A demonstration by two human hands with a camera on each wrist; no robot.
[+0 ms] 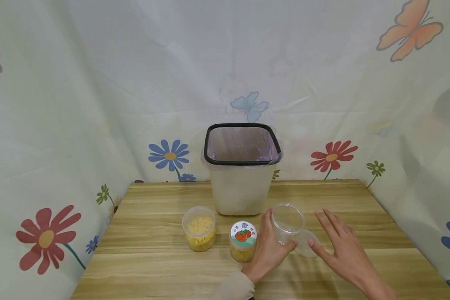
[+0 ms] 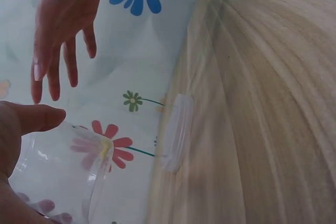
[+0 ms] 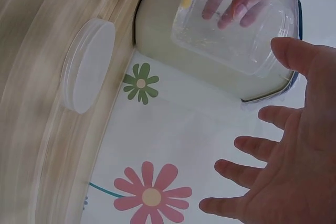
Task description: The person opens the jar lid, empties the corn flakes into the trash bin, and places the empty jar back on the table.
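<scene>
My left hand (image 1: 267, 252) grips a clear plastic jar (image 1: 288, 221) by its side, thumb on the near face and fingers round the far one. The jar's round mouth faces up and no lid is on it. In the right wrist view a small yellow bit shows near the bottom of the jar (image 3: 220, 40). To the right, my right hand (image 1: 343, 252) hovers with fingers spread and holds nothing. A translucent white lid (image 3: 89, 66) lies flat on the table between the hands. Just left of my left hand stands a capped jar (image 1: 243, 239) with tomatoes pictured on its lid.
An uncovered tub (image 1: 199, 233) of small yellow pieces stands at the left. Behind the jars is a pale bin (image 1: 241, 187) with a black rim and a thin liner. A flower-print curtain (image 1: 165, 83) encloses the wooden table (image 1: 142, 258).
</scene>
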